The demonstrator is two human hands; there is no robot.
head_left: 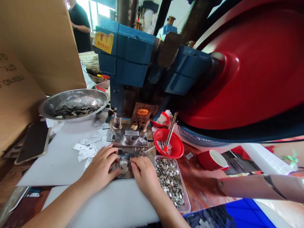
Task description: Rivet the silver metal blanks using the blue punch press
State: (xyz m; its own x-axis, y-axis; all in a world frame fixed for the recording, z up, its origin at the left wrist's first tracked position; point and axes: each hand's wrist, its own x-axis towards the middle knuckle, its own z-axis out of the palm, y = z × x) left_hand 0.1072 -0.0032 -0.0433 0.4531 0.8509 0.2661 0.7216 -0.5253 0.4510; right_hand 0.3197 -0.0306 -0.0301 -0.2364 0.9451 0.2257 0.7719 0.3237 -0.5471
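Observation:
A blue press (pixel 127 50) stands before me, with a small bright metal block (pixel 132 136) on its die plate (pixel 118 139). My left hand (pixel 103 166) rests at the front left of the press base, fingers bent over its surface and thumb held apart from them. Small flat metal pieces (pixel 123 164) lie between my hands on the dark base. My right hand (pixel 145 174) is at the base's right side, fingers curled in with the tips close together; whatever they hold is hidden. Left of the press, thin metal strips (pixel 89 147) lie in a loose pile.
A steel bowl (pixel 104 100) of metal strips stands left, near a phone (pixel 33 142). On the right are a red basket (pixel 179 152), a clear tub of metal bits (pixel 169 180), a red mug (pixel 207 160) and a large red flywheel (pixel 256 63). A person (pixel 82 28) stands behind.

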